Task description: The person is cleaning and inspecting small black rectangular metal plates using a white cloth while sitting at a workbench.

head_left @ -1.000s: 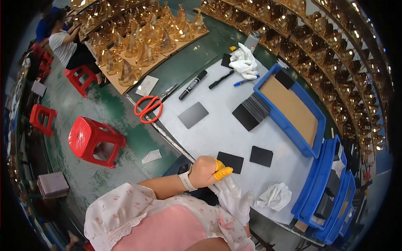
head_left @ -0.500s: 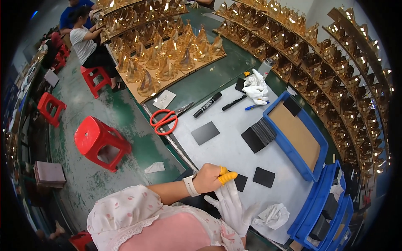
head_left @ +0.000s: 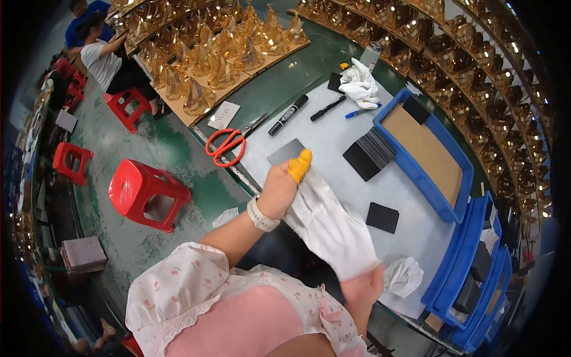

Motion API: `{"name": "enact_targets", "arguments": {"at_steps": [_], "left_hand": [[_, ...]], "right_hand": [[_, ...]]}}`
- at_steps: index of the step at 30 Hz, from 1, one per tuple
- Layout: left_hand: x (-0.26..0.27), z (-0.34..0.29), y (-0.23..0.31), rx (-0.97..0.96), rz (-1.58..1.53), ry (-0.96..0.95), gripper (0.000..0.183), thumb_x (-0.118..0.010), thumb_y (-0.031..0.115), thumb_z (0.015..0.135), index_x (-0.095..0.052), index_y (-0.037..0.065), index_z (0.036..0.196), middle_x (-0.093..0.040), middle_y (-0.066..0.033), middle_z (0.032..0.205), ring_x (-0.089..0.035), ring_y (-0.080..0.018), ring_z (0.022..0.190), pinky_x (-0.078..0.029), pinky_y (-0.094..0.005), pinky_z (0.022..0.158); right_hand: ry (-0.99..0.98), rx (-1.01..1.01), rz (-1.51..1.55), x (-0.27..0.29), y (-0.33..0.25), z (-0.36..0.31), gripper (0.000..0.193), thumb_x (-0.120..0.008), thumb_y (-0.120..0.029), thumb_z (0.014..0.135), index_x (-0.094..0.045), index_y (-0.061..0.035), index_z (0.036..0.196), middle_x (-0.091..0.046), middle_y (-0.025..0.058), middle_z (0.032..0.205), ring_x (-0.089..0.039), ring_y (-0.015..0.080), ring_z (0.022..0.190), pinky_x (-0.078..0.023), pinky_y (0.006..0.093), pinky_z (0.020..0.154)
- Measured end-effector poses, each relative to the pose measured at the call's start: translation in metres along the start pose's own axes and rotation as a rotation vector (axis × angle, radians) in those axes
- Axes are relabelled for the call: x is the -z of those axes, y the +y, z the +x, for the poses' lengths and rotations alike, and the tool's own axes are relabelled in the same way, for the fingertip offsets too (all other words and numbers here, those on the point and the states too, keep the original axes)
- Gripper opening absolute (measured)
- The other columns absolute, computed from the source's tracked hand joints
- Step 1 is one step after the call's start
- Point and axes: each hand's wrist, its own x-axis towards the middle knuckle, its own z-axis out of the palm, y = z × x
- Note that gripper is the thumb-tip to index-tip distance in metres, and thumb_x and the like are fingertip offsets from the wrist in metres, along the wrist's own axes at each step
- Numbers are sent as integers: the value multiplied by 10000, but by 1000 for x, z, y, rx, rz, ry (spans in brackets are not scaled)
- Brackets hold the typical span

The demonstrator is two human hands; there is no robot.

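Observation:
Yellow finger covers sit on my left hand (head_left: 284, 185), whose fingers are pinched shut on one end of a white glove (head_left: 333, 223). The glove stretches taut and diagonal above the worktop toward my right hand (head_left: 364, 287). The bare back and thumb of that hand show at the glove's other end, while its fingers are blurred or hidden by the fabric. Just beyond my left hand lies a grey card (head_left: 286, 152), partly covered by it. A black card (head_left: 382, 218) lies flat to the right of the glove.
Red-handled scissors (head_left: 226, 146), a thick black marker (head_left: 288, 115), a slim black pen (head_left: 328, 109) and a stack of black cards (head_left: 369, 156) lie on the worktop. Blue trays (head_left: 458, 215) line its right side. Golden trophies (head_left: 223, 70) crowd boards behind. A red stool (head_left: 148, 193) stands left.
My left hand has moved up and away, drawing the glove out lengthwise. The back of my right hand, covered by the glove before, is now bare. The view has shifted slightly.

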Motion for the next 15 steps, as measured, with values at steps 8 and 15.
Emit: {"name": "enact_targets", "arguments": {"at_steps": [8, 15], "left_hand": [[3, 151, 81, -463, 743, 75, 375, -728, 418, 998, -768, 45, 973, -765, -96, 866, -685, -229, 764, -492, -348, 661], [-83, 304, 48, -783, 1454, 66, 338, -749, 398, 925, -808, 157, 1155, -762, -132, 1151, -643, -355, 1154, -546, -495, 956]], "right_hand": [[549, 393, -908, 61, -38, -10, 475, -512, -167, 1110, -512, 59, 1527, -689, 246, 1363, -682, 322, 1245, -505, 404, 1102], [726, 550, -1527, 99, -5, -34, 337, -588, -54, 1052, -646, 65, 1362, -747, 153, 1134, -714, 235, 1033, -524, 333, 981]]}}
